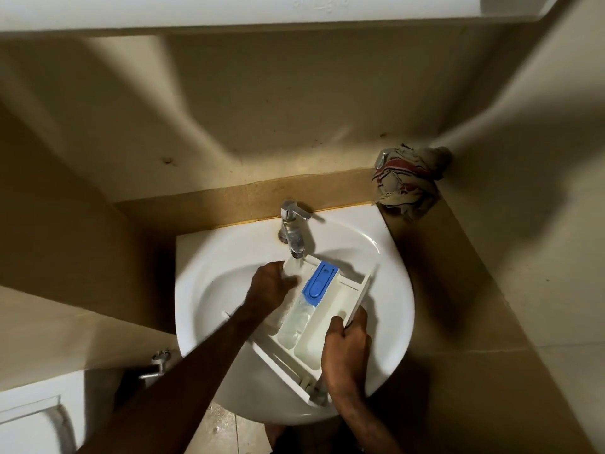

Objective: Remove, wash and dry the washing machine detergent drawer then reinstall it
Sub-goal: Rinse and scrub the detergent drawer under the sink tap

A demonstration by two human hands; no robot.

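Low in the frame, the right hand (pixel 347 347) grips the right edge of the white detergent drawer (pixel 314 322), which lies slanted in the white sink (pixel 209 257) in the middle of the frame. A little farther up, the left hand (pixel 270 286) has its fingers curled into the drawer's far left part, where water runs from the tap (pixel 292 229). Past the sink, a crumpled rag (pixel 409 178) sits in the corner at upper right.

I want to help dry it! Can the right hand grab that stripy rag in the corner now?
Probably not yet. The right hand grips the detergent drawer in the sink. The rag sits unblocked at the far right corner, so it must let go first.
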